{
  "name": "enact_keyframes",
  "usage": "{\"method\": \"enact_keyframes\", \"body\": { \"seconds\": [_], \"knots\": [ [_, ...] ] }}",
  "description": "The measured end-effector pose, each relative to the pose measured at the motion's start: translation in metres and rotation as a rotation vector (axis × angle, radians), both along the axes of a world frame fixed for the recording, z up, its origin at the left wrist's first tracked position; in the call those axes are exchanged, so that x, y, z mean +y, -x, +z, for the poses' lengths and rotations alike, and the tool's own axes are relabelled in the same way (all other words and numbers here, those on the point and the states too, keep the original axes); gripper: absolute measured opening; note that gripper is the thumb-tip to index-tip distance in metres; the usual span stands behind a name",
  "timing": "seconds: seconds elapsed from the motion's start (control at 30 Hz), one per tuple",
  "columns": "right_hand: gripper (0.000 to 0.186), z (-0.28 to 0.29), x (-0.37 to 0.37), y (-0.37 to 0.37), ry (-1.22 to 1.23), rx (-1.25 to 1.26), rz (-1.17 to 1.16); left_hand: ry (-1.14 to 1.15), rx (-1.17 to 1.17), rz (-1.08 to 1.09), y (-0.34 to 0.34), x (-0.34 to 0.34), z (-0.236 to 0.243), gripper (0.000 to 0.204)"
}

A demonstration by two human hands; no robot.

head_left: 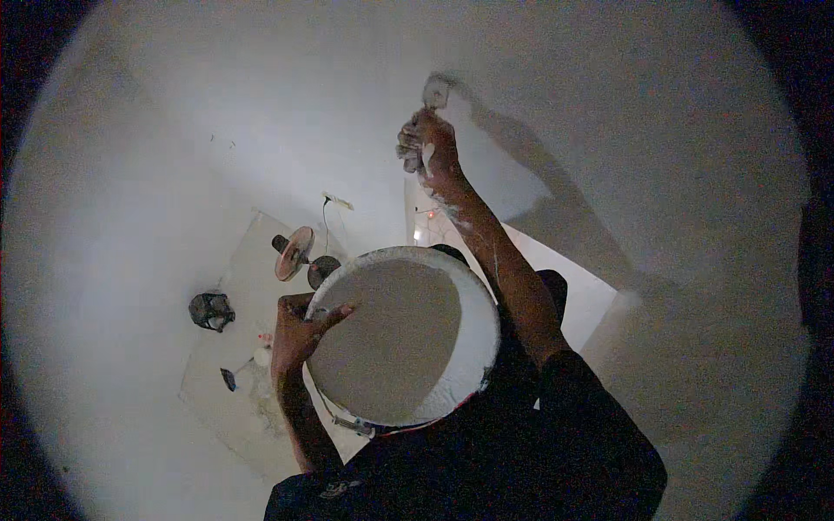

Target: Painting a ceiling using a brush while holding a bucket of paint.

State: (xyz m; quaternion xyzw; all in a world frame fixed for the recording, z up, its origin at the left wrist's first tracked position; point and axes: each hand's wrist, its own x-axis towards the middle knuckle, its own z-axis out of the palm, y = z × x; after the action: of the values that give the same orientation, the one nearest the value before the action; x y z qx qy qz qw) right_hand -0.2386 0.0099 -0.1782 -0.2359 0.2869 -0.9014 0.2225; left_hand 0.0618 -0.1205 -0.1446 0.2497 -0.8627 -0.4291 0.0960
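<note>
A round white bucket (pixel 474 339) rests against my body, its inside partly covered by a smooth greyish paste (pixel 382 339). My left hand (pixel 298 334) grips the bucket's left rim, thumb over the edge and fingers hidden behind the wall. Up ahead, my right hand (pixel 427 143) is closed around the handle of a small flat-bladed scraper (pixel 437 92). The blade is at the white wall (pixel 347 87), near its own shadow; whether it touches I cannot tell. White paste smears my right hand and forearm.
Below on the pale floor (pixel 221 417) stands a fan (pixel 295 253) with a round pinkish head. A dark, rounded object (pixel 212 310) lies left of it. A thin cable (pixel 326 217) hangs behind the fan. Small lights (pixel 429 214) show through an opening beyond the bucket.
</note>
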Motion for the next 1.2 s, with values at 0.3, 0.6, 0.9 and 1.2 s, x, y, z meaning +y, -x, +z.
{"method": "enact_keyframes", "body": {
  "seconds": [0.3,0.6,0.9,1.2],
  "knots": [
    [0.031,-0.099,0.005,0.010,-0.471,0.113,-0.405,-0.017,0.007,0.054,0.002,0.002,-0.003,0.042],
    [0.023,-0.155,0.012,0.014,-0.337,-0.422,-0.060,-0.015,0.007,0.059,0.005,0.002,0.006,0.040],
    [0.031,0.033,-0.006,-0.023,-0.155,-0.038,-0.170,-0.067,-0.044,-0.060,0.006,-0.001,0.016,0.037],
    [0.027,-0.184,0.002,0.011,-0.240,-0.144,-0.256,-0.041,-0.071,-0.070,0.007,-0.005,0.014,0.039]
  ]
}}
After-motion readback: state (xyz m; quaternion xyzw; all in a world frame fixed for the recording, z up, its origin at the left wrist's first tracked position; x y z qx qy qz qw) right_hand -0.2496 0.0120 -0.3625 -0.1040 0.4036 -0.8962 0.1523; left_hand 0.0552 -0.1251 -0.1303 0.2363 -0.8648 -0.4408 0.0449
